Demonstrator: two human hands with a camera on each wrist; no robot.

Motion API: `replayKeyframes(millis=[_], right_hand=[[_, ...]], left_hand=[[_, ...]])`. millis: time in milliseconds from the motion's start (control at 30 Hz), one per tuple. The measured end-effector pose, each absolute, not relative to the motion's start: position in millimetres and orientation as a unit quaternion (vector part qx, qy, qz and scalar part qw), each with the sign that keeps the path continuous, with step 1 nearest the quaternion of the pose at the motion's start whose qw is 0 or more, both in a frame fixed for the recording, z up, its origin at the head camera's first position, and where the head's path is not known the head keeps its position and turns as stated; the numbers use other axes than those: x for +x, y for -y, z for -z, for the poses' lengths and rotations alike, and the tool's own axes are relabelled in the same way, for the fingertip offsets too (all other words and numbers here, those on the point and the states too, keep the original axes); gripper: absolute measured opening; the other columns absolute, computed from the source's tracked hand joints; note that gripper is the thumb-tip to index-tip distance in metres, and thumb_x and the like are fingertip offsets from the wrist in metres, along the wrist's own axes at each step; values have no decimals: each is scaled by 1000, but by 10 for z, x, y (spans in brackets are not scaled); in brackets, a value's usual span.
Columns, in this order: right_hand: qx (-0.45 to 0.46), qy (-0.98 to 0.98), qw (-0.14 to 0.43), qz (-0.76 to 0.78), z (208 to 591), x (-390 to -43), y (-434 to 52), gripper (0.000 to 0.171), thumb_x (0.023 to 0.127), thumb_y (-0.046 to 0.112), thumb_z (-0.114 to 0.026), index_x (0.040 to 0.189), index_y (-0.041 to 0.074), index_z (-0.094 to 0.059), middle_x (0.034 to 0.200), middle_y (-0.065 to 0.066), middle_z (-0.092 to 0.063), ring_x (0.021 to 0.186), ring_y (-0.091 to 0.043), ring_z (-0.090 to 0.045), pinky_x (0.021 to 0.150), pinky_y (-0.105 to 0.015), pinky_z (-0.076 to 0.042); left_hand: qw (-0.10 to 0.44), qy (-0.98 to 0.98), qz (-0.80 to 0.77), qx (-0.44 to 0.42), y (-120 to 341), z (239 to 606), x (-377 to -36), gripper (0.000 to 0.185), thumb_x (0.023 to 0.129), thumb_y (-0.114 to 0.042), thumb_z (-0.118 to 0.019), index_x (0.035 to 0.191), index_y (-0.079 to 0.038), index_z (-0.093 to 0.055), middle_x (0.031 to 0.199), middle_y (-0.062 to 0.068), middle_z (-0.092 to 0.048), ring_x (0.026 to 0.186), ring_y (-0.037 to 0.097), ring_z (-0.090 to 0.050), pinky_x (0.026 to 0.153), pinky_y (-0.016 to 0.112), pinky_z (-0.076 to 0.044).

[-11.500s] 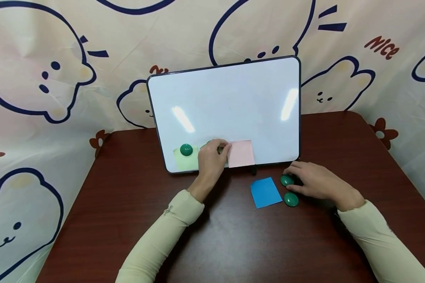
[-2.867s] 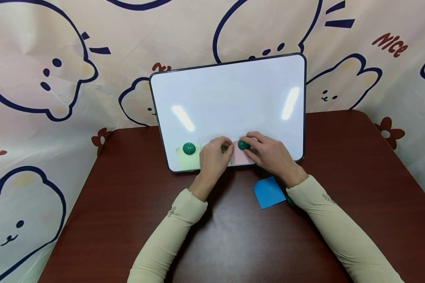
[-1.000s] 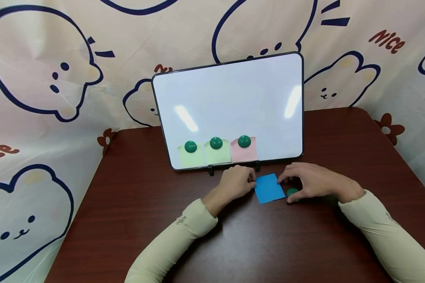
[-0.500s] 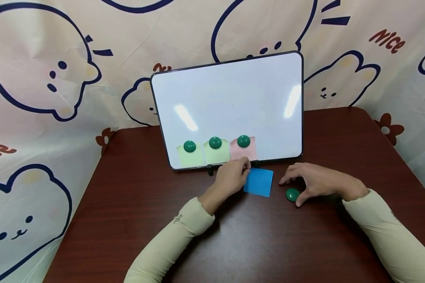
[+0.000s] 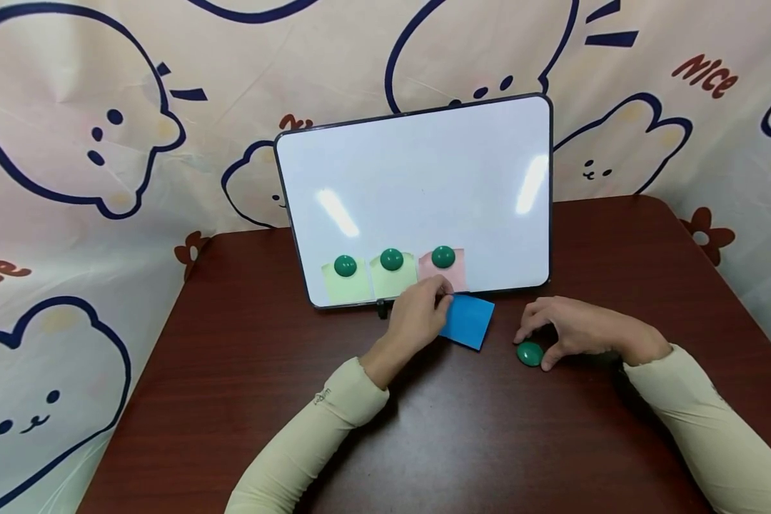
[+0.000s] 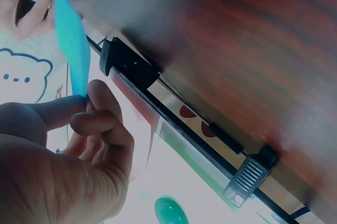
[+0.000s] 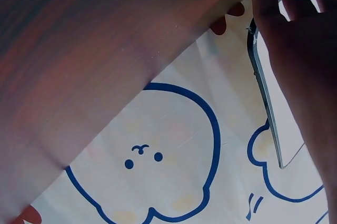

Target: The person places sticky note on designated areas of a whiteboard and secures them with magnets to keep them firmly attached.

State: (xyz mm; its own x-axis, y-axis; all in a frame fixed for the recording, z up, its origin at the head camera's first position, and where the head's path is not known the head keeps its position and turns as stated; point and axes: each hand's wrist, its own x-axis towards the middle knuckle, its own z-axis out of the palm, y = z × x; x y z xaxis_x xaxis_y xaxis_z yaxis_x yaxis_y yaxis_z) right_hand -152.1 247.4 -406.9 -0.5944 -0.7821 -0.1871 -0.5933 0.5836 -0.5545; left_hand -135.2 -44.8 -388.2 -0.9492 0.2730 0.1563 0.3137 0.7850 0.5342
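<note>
a person in cream sleeves works at a dark wooden table [image 5: 231, 400] in front of a small whiteboard [image 5: 417, 178] propped on clips against a cartoon-print cloth [image 5: 71, 143]. the left hand [image 5: 417, 318] pinches one corner of a blue note [image 5: 467, 321] between thumb and fingers, holding it lifted off the table just below the board's lower edge; the wrist view shows the same note [image 6: 71, 45] hanging edge-on from that pinch. the right hand [image 5: 568, 330] rests on the table with its fingers curled round a loose green magnet [image 5: 530, 353], thumb and fingertips touching its sides. on the board, two yellow-green notes [image 5: 369, 282] and a pink note [image 5: 446, 275] sit in a row, each under its own green magnet [image 5: 392, 259]. the risks look slight but real: held by one corner only, the thin paper may droop, fold or slip, and could land crooked or overlap the pink note beside it. the left hand sits close to that pink note and might nudge it askew. the domed magnet could slip from the fingers, or snap onto the board early and pin the paper off line.
</note>
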Motion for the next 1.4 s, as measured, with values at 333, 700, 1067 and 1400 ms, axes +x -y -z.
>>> replayKeyframes(millis=[333, 700, 1067, 1400], right_hand=[[-416, -860, 189, 228, 4042, -1510, -2468, 40, 71, 41, -87, 108, 32, -76, 103, 18, -64, 95, -4, -58, 80, -24, -53], [-429, -862, 157, 220, 4067, -1492, -2425, 35, 76, 47, -84, 107, 33, -75, 101, 19, -64, 91, -1, -58, 78, -24, -53], [-410, -873, 153, 218, 4056, -1487, -2401, 36, 76, 40, -86, 109, 35, -72, 104, 22, -63, 93, -1, -59, 81, -24, -54], [-398, -878, 154, 219, 4063, -1477, -2385, 37, 76, 40, -86, 109, 35, -72, 101, 21, -63, 88, -3, -57, 76, -23, -52]], left_hand=[[52, 934, 313, -165, 458, 3867, -1355, 10, 98, -16, -64, 105, -12, -70, 101, 2, -74, 90, 15, -69, 77, 29, -55], [82, 922, 347, -154, 461, 3887, -1377, 9, 98, -19, -64, 102, -14, -70, 97, 1, -74, 84, 14, -67, 71, 26, -53], [95, 918, 356, -147, 450, 3891, -1424, 10, 98, -18, -65, 103, -12, -70, 96, 1, -74, 83, 14, -67, 70, 24, -52], [116, 915, 358, -146, 389, 3881, -1475, 12, 98, -21, -65, 103, -12, -71, 94, 1, -75, 80, 13, -68, 66, 22, -51]])
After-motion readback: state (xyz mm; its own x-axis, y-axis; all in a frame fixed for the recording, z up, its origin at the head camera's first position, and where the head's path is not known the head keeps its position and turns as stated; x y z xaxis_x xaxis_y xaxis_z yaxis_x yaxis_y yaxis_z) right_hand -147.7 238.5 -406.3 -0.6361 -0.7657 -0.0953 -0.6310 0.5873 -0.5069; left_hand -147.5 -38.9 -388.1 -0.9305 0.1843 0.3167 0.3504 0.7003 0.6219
